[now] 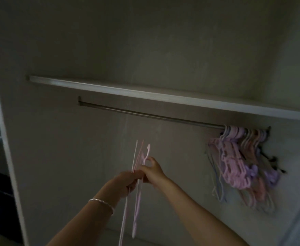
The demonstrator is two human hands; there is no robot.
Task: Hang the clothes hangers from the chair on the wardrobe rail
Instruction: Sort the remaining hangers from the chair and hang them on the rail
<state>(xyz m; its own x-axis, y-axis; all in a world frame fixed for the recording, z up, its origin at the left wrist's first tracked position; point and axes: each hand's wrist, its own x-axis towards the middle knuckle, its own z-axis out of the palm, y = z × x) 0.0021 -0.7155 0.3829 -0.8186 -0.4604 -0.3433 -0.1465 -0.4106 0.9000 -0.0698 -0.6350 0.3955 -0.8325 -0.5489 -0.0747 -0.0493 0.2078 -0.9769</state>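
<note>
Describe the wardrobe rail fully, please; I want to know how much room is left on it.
The wardrobe rail is a thin, grey, metal-looking bar fixed just under the white shelf, with a bracket at its left end. It runs level along the wardrobe's back. A tight bunch of pink, purple and peach hangers hangs at its far right end; the rest of its length is bare. Neither hand touches it.

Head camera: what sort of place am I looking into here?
Most likely the inside of a built-in wardrobe. A metal rail runs under a shelf, with a bunch of pastel hangers already hung at its right end. Both hands, left and right, hold more thin hangers below the rail.
</note>
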